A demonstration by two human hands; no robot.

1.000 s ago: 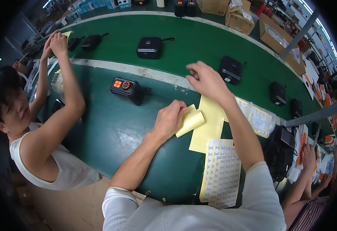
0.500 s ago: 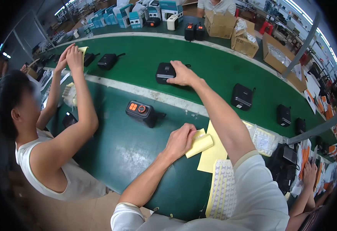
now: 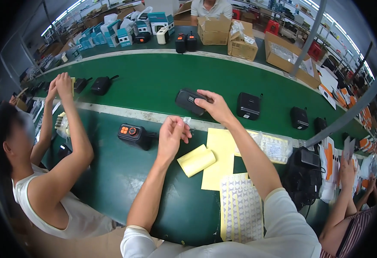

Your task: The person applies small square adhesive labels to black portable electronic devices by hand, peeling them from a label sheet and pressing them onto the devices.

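Head view: pinching translucent sticker (image 3: pixel 187 120) in left hand (image 3: pixel 171 136); gripping black boxy device (image 3: pixel 186 100) by right end with right hand (image 3: pixel 215 106), over green conveyor belt (image 3: pixel 141 77). Probably rigid, fairly light, smooth-cased; best held by opposite edges.

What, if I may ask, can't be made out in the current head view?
- Black device: one end hidden by the right hand
- Small whitish piece at the left hand: too small to identify
- Sticker sheet: markings too small
- Striped shirt at right: cut off by the dark rim
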